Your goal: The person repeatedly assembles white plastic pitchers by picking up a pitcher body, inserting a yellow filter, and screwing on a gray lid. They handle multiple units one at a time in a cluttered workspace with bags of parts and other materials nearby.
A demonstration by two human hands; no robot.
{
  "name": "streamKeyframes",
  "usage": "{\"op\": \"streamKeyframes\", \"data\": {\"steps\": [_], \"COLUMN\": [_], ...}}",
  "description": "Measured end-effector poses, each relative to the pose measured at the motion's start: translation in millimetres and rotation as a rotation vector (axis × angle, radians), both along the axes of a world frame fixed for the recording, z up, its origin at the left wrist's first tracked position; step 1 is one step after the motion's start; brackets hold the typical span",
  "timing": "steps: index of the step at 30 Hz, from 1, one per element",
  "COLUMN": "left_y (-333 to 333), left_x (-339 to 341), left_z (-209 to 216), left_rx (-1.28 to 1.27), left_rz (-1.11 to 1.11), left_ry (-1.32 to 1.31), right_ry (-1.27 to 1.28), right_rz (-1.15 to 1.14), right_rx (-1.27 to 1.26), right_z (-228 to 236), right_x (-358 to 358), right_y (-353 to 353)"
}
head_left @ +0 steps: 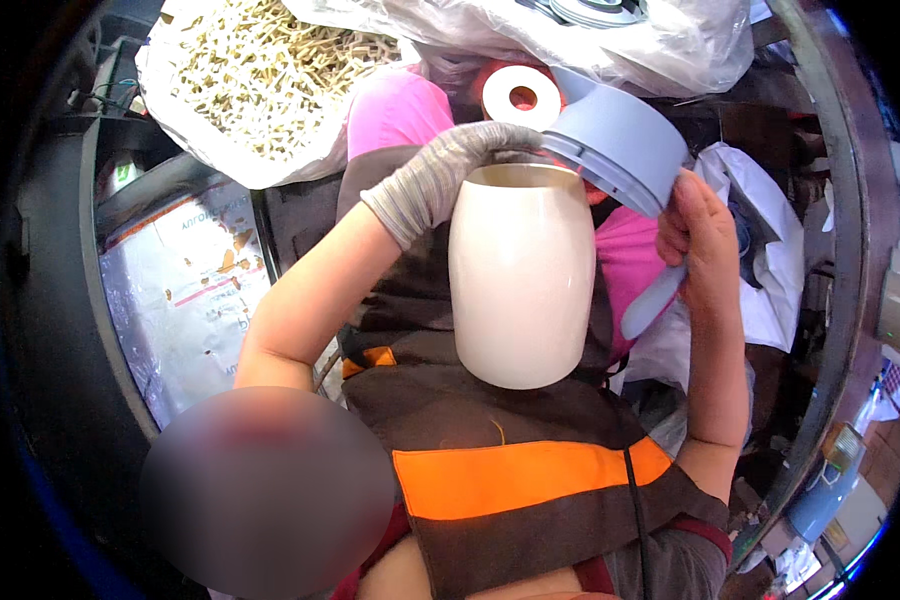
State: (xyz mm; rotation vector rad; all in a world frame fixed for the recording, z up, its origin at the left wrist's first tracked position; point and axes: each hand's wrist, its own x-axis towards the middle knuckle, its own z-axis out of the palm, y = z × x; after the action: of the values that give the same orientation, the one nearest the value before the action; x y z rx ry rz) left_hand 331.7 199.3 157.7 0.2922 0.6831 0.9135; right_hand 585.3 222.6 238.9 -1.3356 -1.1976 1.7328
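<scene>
A glossy cream, barrel-shaped jug body rests on my lap, its open rim at the far end. My left hand, in a grey striped knit glove, reaches over behind that rim with fingers bent; the fingertips are hidden. Just beyond and to the right of the rim, a grey-blue plastic jug collar is tilted, apart from the rim at its right side. My bare right hand grips it at its near right edge, fingers curled. A grey handle extends below that hand.
A large bag of small beige pieces lies at the far left. A white label roll sits beyond the jug body. Plastic bags lie at the back, more at right. A printed sheet is at left; a dark frame runs along the right.
</scene>
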Motion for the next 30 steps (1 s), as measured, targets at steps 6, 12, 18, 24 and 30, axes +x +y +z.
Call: {"op": "streamKeyframes", "data": {"steps": [6, 12, 18, 24, 30], "left_y": [-13.2, -12.0, -11.7, -24.9, -33.0], "left_x": [25.9, 41.7, 41.7, 51.4, 49.1], "left_z": [-17.9, -9.5, -16.1, -1.4, 13.2], "left_rx": [-0.113, -0.077, -0.090, -0.119, -0.051], "left_rz": [0.008, 0.133, 0.085, -0.006, -0.084], "left_ry": [-0.212, -0.210, -0.239, -0.191, -0.099], "right_ry": [-0.001, -0.188, -0.184, -0.280, 0.028], "right_rz": [0.065, 0.124, 0.094, 0.096, -0.033], "right_rx": [-0.090, -0.078, -0.035, 0.026, -0.071], "right_z": [7.3, 13.9, 6.1, -6.3, -5.8], "right_x": [4.4, 2.6, 6.7, 14.2, 34.8], "right_y": [10.7, 11.7, 10.7, 4.4, 2.8]}}
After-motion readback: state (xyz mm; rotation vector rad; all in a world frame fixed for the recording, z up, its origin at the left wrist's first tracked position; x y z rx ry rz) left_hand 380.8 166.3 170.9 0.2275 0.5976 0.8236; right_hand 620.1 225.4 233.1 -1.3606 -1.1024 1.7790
